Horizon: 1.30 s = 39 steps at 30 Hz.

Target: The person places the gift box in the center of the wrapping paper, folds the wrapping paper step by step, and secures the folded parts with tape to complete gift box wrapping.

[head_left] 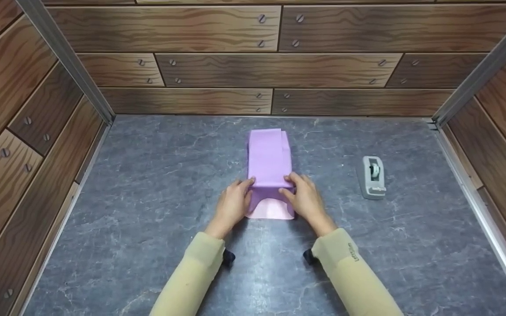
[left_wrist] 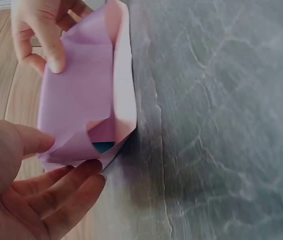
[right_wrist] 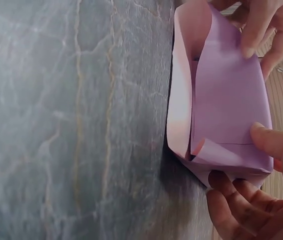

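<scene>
A box-shaped package in purple wrapping paper (head_left: pixel 270 153) lies on the grey tabletop. At its near end a flap of paper with a pale pink inner side (head_left: pixel 272 210) spreads out over the table. My left hand (head_left: pixel 233 202) pinches the paper at the near left corner, thumb on the end face and fingers along the side. My right hand (head_left: pixel 308 199) holds the near right corner the same way. In the left wrist view a small dark blue patch (left_wrist: pixel 103 146) shows in a gap of the folded paper. The rest of what is inside is hidden.
A grey tape dispenser (head_left: pixel 373 177) with a roll of tape stands on the table to the right of the package. Wood-patterned walls (head_left: pixel 218 70) close off the back and both sides of the marbled grey table (head_left: pixel 165 153).
</scene>
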{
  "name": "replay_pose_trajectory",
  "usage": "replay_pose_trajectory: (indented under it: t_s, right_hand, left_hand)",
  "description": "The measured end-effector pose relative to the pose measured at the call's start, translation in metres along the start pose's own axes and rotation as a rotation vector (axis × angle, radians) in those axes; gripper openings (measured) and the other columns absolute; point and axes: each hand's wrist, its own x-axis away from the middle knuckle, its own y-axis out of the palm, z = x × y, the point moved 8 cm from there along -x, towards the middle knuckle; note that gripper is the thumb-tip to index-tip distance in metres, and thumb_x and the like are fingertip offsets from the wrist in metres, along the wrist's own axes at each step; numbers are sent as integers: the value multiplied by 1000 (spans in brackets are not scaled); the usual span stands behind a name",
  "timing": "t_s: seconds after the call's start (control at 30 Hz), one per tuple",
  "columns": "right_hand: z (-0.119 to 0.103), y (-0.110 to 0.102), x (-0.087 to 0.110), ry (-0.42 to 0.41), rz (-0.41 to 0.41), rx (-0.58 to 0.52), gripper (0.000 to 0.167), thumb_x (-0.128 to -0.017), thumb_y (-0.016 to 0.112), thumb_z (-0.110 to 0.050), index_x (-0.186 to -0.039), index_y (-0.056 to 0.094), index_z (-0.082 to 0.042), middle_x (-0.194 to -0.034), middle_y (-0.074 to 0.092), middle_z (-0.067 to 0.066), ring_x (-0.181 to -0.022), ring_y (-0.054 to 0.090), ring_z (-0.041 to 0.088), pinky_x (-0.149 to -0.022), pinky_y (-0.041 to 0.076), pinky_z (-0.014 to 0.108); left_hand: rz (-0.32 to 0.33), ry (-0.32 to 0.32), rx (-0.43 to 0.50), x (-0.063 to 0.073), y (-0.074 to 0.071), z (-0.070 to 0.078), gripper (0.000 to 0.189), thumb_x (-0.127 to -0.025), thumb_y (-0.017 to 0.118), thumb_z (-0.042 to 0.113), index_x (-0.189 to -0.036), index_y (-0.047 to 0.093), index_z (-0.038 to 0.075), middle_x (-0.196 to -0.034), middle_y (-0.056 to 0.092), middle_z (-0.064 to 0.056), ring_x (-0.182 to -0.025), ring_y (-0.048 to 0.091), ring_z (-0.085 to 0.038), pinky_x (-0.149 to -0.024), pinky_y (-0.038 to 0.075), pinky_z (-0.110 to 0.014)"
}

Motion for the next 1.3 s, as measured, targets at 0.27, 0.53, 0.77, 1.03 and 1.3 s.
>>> replay_pose_trajectory:
  t_s: [0.27, 0.53, 0.77, 1.03, 1.3]
  right_hand:
    - [0, -1, -1, 4, 11, 0, 29, -85, 78, -22, -109, 66, -11, -100, 62, 10, -90, 61, 29, -77, 51, 46]
    - [-2, 0, -1, -9, 9, 7, 30, -85, 78, -23, -110, 66, -11, -99, 62, 10, -91, 61, 30, -77, 50, 47]
    - [-1, 0, -1, 5, -1, 1, 30, -85, 78, -23, -110, 66, -12, -100, 62, 9, -91, 62, 29, -77, 51, 46]
    - [0, 0, -1, -1, 3, 4, 30, -85, 78, -23, -110, 66, -12, -99, 62, 9, -90, 62, 29, -76, 51, 45]
    - [3, 2, -1, -1, -25, -20, 31, -86, 77, -19, -113, 66, -10, -102, 62, 11, -90, 65, 29, -77, 53, 44]
  left_hand:
    - [30, -31, -4, 1, -4, -3, 41, -89, 66, 3, -129, 62, 7, -105, 70, -15, -91, 69, -29, -74, 56, -42]
    - [71, -10, -53, -1, 0, -3, 50, -87, 71, 3, -135, 56, 7, -101, 69, -21, -83, 68, -37, -67, 55, -48]
    - [64, 11, -78, -1, 0, 0, 50, -85, 67, -1, -133, 59, 9, -103, 68, -20, -85, 68, -37, -68, 56, -48]
    - [61, 3, -126, -1, 0, 1, 46, -87, 68, 4, -132, 62, 11, -104, 68, -17, -83, 68, -34, -67, 56, -46]
    - [19, 27, -128, -5, 3, 4, 46, -92, 69, 20, -137, 60, 19, -133, 52, -11, -76, 67, -32, -64, 55, -43]
